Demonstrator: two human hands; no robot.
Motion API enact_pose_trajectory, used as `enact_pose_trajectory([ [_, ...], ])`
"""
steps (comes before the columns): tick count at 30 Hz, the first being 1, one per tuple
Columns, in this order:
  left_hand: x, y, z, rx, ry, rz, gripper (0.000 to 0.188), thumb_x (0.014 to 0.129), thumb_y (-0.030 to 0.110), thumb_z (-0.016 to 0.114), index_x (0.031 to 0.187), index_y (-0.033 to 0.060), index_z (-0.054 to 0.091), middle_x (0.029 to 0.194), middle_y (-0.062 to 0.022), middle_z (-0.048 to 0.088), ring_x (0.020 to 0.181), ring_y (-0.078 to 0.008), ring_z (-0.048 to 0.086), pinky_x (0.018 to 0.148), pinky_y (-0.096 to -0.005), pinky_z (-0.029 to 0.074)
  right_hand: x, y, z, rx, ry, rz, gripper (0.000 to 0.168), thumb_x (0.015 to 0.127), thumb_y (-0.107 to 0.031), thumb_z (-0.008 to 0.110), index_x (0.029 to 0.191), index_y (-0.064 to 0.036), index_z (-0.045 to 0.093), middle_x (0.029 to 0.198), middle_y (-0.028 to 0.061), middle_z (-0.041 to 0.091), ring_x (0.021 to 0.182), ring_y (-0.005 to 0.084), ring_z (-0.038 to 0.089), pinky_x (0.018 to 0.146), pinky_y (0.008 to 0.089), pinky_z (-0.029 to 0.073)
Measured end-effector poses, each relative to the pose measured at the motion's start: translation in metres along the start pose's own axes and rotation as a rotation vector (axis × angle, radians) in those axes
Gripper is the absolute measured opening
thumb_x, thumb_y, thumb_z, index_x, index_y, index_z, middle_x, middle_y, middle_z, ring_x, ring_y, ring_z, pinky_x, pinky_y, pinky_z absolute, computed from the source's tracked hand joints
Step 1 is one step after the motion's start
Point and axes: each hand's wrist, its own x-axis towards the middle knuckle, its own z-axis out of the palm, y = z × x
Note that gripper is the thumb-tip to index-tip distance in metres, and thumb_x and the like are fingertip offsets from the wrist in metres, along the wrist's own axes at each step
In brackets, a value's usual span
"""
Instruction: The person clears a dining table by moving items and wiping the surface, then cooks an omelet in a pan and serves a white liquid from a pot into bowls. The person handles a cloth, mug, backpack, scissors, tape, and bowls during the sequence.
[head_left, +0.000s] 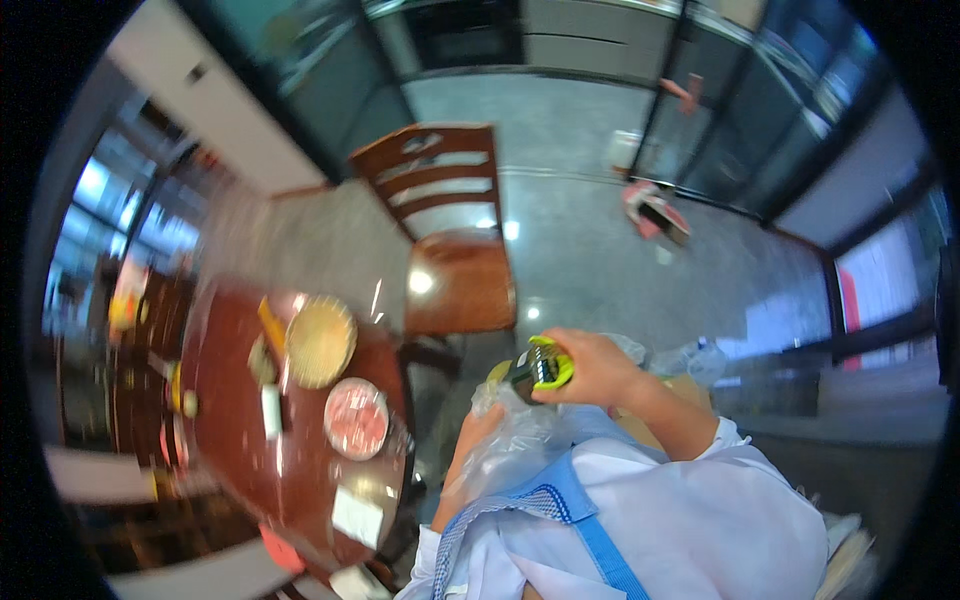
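Observation:
My right hand (596, 366) grips a dark, see-through container with lime-green ends (531, 375), fingers around one end. Its other end lies tilted at the mouth of a clear plastic bag (517, 435); whether it is partly inside cannot be told. My left hand (484, 421) holds that bag, and the thin film hides some of its fingers. Both hands are in front of my blue-trimmed apron (559, 487). Left of them, on a dark red wooden table (300, 480), stand a round plate of pink pieces (357, 418) under shiny film and a round woven basket (321, 341).
Also on the table are a white cylinder (271, 412), an orange-yellow strip (271, 330) and white paper (358, 517). A wooden chair (459, 285) stands ahead. A pink-and-white package (654, 214) lies on the grey floor near glass doors (720, 142).

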Motion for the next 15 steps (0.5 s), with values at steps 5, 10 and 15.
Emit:
enact_pose_trajectory([
  [5,0.082,0.034,0.064,-0.247,-0.354,-0.199,0.058,0.086,0.043,0.048,0.129,0.0049,0.041,0.121,-0.0117,0.050,0.109,-0.0234,0.050,0.093,-0.0349,0.040,-0.016,0.068,-0.056,0.040,0.129,0.152,0.062,0.060,-0.038,0.077,0.109,-0.007,0.054,0.098,0.0146,0.060,0.092,0.0333,0.058,0.081,0.0380,0.046],
  [10,0.155,0.066,0.141,-0.654,-0.770,-0.435,0.064,0.086,0.052,0.043,0.130,0.0068,0.039,0.126,-0.0140,0.047,0.114,-0.0268,0.047,0.097,-0.0383,0.038,-0.005,0.105,-0.123,-0.039,0.194,0.177,0.061,0.059,-0.038,0.077,0.110,-0.013,0.054,0.092,0.0126,0.059,0.085,0.0325,0.059,0.074,0.0399,0.048],
  [15,0.217,0.102,0.231,-0.743,-0.912,-0.514,0.070,0.083,0.058,0.043,0.132,0.0078,0.038,0.129,-0.0154,0.045,0.118,-0.0289,0.046,0.100,-0.0408,0.038,0.016,0.118,-0.185,-0.087,0.264,0.210,0.066,0.060,-0.038,0.076,0.118,-0.017,0.051,0.092,0.0114,0.057,0.084,0.0329,0.058,0.070,0.0394,0.048],
])
